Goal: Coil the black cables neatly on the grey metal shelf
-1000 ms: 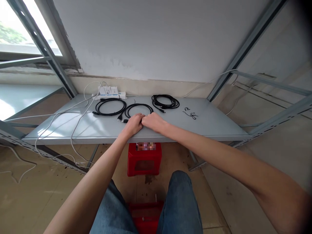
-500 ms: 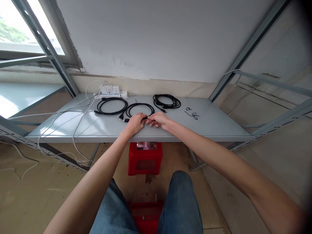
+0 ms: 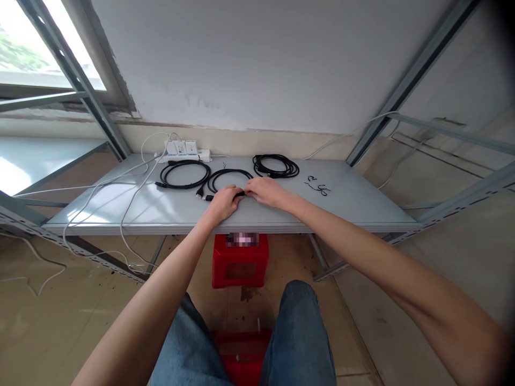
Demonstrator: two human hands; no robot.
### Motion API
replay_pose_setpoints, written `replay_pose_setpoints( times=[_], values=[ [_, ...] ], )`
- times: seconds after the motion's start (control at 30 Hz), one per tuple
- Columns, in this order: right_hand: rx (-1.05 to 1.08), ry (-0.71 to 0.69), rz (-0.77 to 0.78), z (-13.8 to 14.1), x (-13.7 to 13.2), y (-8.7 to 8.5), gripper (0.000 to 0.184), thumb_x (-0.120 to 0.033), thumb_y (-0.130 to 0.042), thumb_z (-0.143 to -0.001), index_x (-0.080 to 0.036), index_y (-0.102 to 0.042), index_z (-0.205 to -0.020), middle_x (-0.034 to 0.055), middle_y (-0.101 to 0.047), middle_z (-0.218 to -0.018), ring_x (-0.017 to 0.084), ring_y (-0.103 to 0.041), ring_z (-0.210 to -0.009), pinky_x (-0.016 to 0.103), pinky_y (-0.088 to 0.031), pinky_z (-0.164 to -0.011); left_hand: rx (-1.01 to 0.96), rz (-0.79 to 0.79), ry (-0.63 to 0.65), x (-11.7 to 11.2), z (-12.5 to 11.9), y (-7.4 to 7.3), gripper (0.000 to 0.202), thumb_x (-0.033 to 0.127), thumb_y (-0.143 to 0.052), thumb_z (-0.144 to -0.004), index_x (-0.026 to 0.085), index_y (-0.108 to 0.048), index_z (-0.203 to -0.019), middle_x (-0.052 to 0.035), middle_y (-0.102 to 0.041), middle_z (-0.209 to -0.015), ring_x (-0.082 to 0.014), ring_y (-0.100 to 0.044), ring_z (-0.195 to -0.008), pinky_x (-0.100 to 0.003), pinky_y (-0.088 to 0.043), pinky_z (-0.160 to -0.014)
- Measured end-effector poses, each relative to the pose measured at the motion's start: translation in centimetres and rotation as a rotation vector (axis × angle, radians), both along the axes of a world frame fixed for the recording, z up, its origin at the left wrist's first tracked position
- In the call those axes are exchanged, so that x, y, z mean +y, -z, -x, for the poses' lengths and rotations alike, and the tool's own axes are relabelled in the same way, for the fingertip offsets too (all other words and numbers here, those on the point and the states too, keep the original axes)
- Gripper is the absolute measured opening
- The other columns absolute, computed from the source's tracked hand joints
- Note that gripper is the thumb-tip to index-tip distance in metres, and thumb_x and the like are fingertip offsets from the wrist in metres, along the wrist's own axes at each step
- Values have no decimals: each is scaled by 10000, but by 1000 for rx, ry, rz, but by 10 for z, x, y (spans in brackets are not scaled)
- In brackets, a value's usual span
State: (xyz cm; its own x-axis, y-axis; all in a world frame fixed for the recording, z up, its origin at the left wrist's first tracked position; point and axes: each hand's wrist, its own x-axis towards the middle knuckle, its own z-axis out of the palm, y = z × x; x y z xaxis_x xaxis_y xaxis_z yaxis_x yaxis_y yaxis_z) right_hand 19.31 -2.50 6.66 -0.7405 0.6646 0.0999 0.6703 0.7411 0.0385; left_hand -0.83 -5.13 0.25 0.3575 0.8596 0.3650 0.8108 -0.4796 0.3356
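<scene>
A black cable [image 3: 231, 170] lies coiled in a ring on the grey shelf [image 3: 177, 214], its plug ends at the ring's left side. On the ring's near side, my left hand [image 3: 226, 201] is closed around the bundled strands. My right hand [image 3: 265, 191] is beside it, back of the hand up, its fingertips pinched together against the same part of the cable. Whatever lies between those fingertips is hidden. Several thin black twist ties [image 3: 317, 187] are scattered on the shelf to the right.
Other coiled black cables lie to the left [image 3: 161, 177] and back right [image 3: 295, 170]. A white power strip with plugs [image 3: 204, 155] stands by the wall, and white cords [image 3: 132, 206] hang over the shelf's left front edge. Below is a red stool [image 3: 240, 257].
My right hand has turned from palm-up to back-up and shifted slightly up and right. A thin strand between the hands no longer shows. My left hand keeps its hold on the cable.
</scene>
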Motion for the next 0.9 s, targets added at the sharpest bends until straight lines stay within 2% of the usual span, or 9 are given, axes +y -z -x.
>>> replay_pose_setpoints(
  times=[0.07,0.17,0.27,0.4,0.47,0.6,0.9],
  values=[
    [-141,-94,-124,1,-5,0,292,-17,-529,-988,-139,-738,-1151,118,-744,-1123,215,-675,-1021,282,-436,-778,5,-2,-4,0,0,0,262,269,-513,-1032,188,-755,-1092,-121,-702,-1015,-289,-667,-969,-367,-491,-845],
    [-247,-190,-214,2,-9,1,368,44,-499,-957,-113,-686,-1233,127,-726,-1127,224,-639,-1030,307,-420,-812,3,-2,-1,1,0,1,267,288,-502,-1044,185,-747,-1019,-120,-697,-989,-285,-664,-944,-366,-484,-825],
    [-303,-267,-281,2,-8,3,343,14,-461,-1003,-107,-672,-1245,129,-721,-1123,220,-619,-1001,327,-411,-840,-10,-14,15,1,1,2,276,254,-484,-1038,190,-752,-1048,-114,-698,-988,-279,-665,-938,-358,-472,-802],
    [-324,-357,-353,2,-7,6,318,-55,-415,-1067,-131,-690,-1208,122,-726,-1116,216,-608,-996,342,-402,-884,8,-9,13,0,0,0,283,135,-489,-963,191,-754,-1047,-112,-700,-989,-276,-666,-936,-354,-468,-788],
    [-307,-345,-364,5,-10,7,334,-41,-402,-1065,-128,-701,-1185,124,-731,-1094,216,-612,-991,341,-401,-881,16,-7,4,-1,0,-1,268,133,-489,-959,188,-746,-1008,-114,-701,-986,-277,-665,-932,-357,-468,-782],
    [-257,-226,-352,12,-18,9,342,-12,-396,-1047,-82,-716,-1145,153,-735,-1058,229,-628,-978,347,-408,-865,9,-22,4,-1,-1,-2,247,196,-481,-1005,191,-721,-945,-115,-697,-963,-276,-661,-912,-366,-452,-760],
    [-229,-84,-353,20,-30,12,363,28,-406,-995,-47,-728,-1143,201,-759,-1039,263,-654,-976,371,-403,-873,1,-17,8,-1,0,-2,249,209,-485,-1015,198,-716,-923,-113,-690,-960,-266,-654,-899,-363,-447,-771]
  ],
)
